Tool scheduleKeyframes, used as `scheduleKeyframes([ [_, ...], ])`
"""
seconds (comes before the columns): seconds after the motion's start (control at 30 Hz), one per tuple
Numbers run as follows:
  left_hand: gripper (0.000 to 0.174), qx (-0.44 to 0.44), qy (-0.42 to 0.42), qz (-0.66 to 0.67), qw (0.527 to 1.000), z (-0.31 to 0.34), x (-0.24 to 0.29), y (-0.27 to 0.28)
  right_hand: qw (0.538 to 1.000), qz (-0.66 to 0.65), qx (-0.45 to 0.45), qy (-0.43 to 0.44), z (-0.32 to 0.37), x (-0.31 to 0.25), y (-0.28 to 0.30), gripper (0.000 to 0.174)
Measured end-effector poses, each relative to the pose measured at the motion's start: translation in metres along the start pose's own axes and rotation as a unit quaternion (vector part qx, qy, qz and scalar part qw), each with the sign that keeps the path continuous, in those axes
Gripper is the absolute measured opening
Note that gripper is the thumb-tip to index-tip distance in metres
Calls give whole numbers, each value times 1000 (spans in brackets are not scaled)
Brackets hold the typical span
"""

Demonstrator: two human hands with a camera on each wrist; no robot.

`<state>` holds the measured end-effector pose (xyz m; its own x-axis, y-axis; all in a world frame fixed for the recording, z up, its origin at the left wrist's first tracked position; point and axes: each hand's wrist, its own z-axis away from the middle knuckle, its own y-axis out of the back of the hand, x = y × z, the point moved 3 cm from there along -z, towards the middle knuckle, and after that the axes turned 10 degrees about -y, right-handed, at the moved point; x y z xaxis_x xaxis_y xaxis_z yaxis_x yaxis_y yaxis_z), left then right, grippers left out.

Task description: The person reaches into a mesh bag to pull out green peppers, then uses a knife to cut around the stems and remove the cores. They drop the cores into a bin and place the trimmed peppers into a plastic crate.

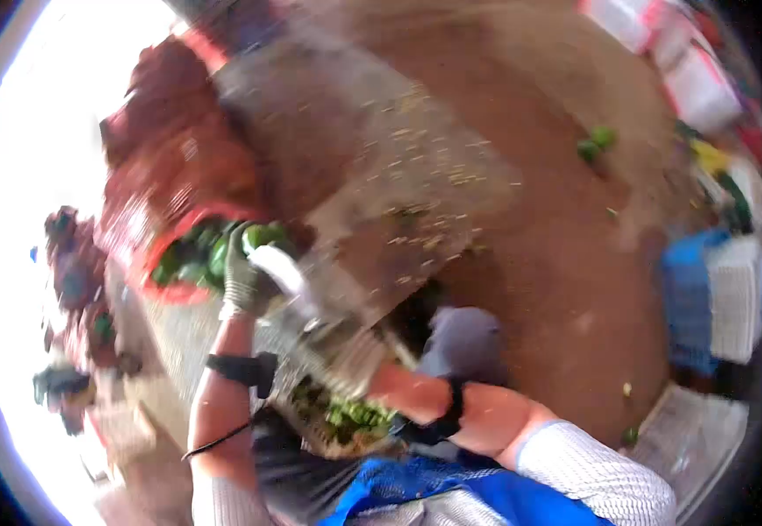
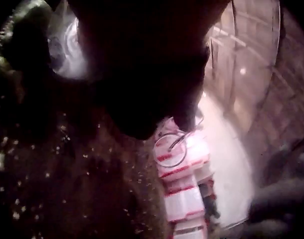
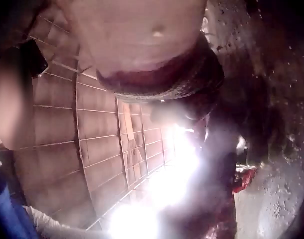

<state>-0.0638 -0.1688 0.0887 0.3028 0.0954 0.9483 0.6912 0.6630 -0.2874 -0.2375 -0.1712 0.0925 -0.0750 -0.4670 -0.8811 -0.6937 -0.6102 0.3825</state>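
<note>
In the head view, my gloved left hand [image 1: 248, 279] is at the mouth of a red net sack [image 1: 179, 180] filled with green vegetables [image 1: 192, 254]. Its fingers curl beside a bright green vegetable [image 1: 265, 235] and appear to grip it. A blurred white object [image 1: 286, 276] slants from there toward my gloved right hand [image 1: 341, 351], which is lower and further right. Motion blur hides the right fingers and whatever they hold. Under the right hand, light green pieces [image 1: 355, 416] lie in a container. Both wrist views are too dark or blurred to show the fingers.
Two green vegetables [image 1: 596, 143] lie on the brown floor at the upper right. A blue crate [image 1: 690, 298] and a white crate [image 1: 736, 298] stand at the right. More filled sacks [image 1: 74, 272] are at the left. Pale scraps [image 1: 416, 167] are scattered on the floor ahead.
</note>
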Motion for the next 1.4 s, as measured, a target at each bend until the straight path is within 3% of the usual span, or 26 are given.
scheduleKeyframes([
  [0.03,52,14,-99,-129,987,29,19,12,992,-93,-38,-70,0,7,4,20],
  [0.13,77,67,-179,-122,974,110,45,53,936,-266,-95,-212,3,7,15,25],
  [0.2,97,88,-221,-148,960,154,61,54,931,-242,-131,-240,5,-19,13,30],
  [0.23,106,92,-241,-170,951,172,64,52,929,-177,-168,-280,7,-39,17,22],
  [0.27,117,116,-248,-208,939,186,65,52,944,-160,-181,-226,15,-46,2,21],
  [0.37,111,105,-320,-417,844,205,71,67,946,-145,-254,-137,45,-43,-33,22],
  [0.43,114,88,-330,-471,814,209,82,67,948,-101,-285,-94,57,-39,-55,26],
  [0.47,116,78,-333,-496,798,209,85,67,855,-328,-313,-252,61,-40,-59,32],
  [0.57,113,24,-364,-493,790,205,83,73,919,-254,-236,-186,53,-66,-53,36],
  [0.7,109,-56,-343,-501,792,199,89,79,908,-307,-203,-198,48,-77,-66,55],
  [0.73,104,-88,-352,-506,783,194,88,86,954,-155,-220,-133,48,-77,-65,63],
  [0.83,101,-129,-391,-519,749,187,85,103,971,-55,-209,-104,48,-78,-76,55],
  [0.93,97,-49,-445,-470,761,190,98,111,979,10,-188,-81,45,-80,-96,47],
  [1.0,95,42,-494,-391,775,188,104,118,966,154,-206,17,34,-92,-116,38],
  [1.1,82,232,-393,-171,873,181,98,133,913,298,-259,99,22,-104,-143,34],
  [1.17,70,323,-280,-98,899,176,97,149,864,367,-317,133,18,-110,-163,37],
  [1.2,66,339,-266,-65,900,173,90,158,824,413,-384,56,13,-123,-171,36],
  [1.23,63,357,-256,-31,898,167,82,168,834,406,-367,72,21,-94,-185,34],
  [1.3,50,381,-243,87,888,155,74,185,793,479,-373,49,26,-100,-188,30],
  [1.37,44,342,-239,184,890,142,61,214,817,428,-385,-1,36,-81,-191,21],
  [1.4,41,357,-214,195,888,142,67,220,868,307,-384,-66,46,-56,-185,23],
])
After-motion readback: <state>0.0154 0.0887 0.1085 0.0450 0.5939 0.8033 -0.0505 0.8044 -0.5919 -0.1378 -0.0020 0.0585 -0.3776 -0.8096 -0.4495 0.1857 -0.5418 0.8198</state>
